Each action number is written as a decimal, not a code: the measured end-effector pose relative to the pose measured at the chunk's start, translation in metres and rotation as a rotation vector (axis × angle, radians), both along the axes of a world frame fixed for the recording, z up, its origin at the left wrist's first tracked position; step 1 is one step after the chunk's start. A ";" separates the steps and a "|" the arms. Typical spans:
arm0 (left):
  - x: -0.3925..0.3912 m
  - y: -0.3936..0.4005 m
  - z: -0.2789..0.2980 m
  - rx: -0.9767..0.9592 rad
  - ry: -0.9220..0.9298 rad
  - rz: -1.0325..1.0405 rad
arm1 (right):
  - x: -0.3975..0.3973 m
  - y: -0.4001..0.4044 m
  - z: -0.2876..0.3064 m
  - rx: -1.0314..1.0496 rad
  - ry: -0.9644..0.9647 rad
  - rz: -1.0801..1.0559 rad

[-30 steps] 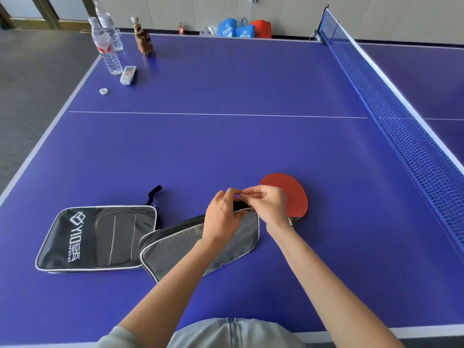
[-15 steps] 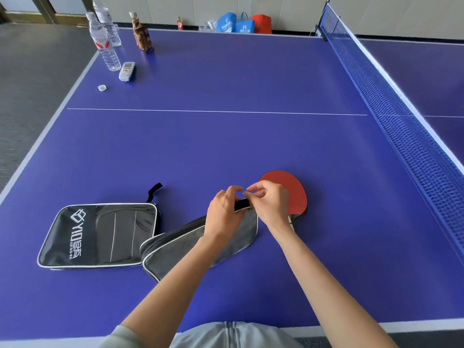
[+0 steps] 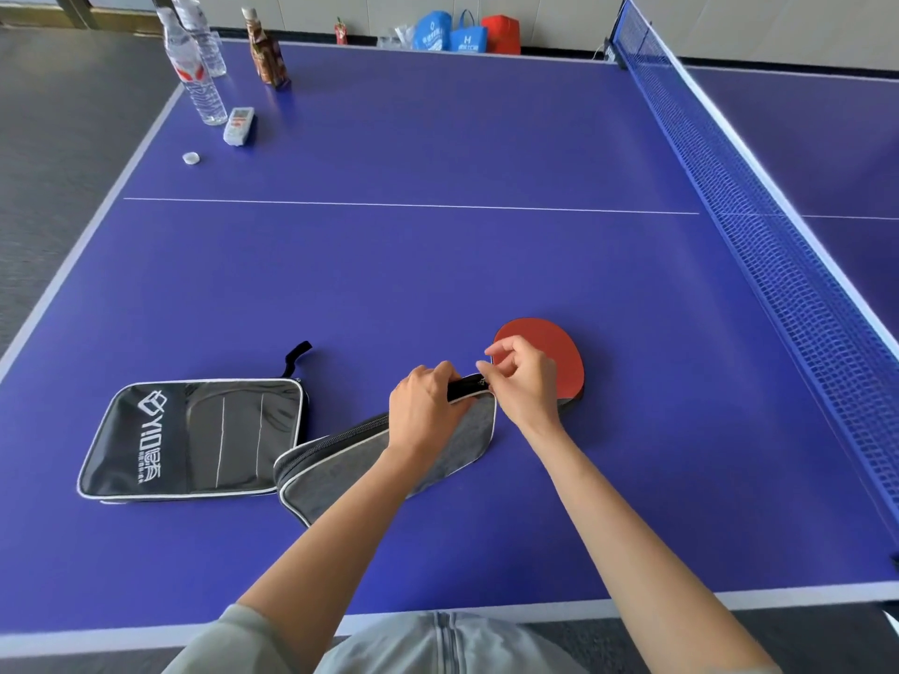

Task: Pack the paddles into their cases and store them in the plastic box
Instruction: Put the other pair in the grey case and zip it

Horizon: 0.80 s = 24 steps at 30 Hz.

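Both hands dropped onto grey fabric case zip end.

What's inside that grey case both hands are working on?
Cannot tell: the grey case lies flat, its inside hidden. The left hand grips its top edge, the right hand pinches the zipper.

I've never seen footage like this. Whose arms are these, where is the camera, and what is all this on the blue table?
No machine here: a person wears a camera on the head, looking down at their own arms. The left hand grips the top corner of a grey paddle case, while the right hand pinches at its zipper end. A red paddle lies just beyond, partly hidden. A black case lies to the left on the table-tennis table. Far off stand bottles; the net runs along the right.
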State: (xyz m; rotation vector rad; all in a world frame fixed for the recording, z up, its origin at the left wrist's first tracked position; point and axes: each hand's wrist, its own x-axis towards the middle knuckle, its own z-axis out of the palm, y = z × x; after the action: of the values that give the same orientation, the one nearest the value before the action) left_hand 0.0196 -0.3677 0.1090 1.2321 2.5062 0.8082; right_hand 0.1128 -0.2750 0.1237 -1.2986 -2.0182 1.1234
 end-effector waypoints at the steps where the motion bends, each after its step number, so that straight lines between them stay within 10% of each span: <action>1: 0.001 0.000 0.000 0.008 -0.014 0.011 | 0.000 -0.005 0.002 0.043 0.023 0.025; 12: 0.002 -0.017 0.004 0.130 0.082 -0.097 | 0.027 0.005 -0.015 -0.257 0.176 -0.054; 24: 0.003 -0.013 -0.002 0.280 -0.174 -0.058 | 0.000 -0.027 -0.002 0.025 0.135 0.136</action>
State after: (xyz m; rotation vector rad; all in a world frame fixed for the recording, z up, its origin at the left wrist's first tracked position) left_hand 0.0229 -0.3807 0.1066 1.2496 2.2654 1.2274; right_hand 0.1132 -0.3018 0.1221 -1.0570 -2.0382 1.2090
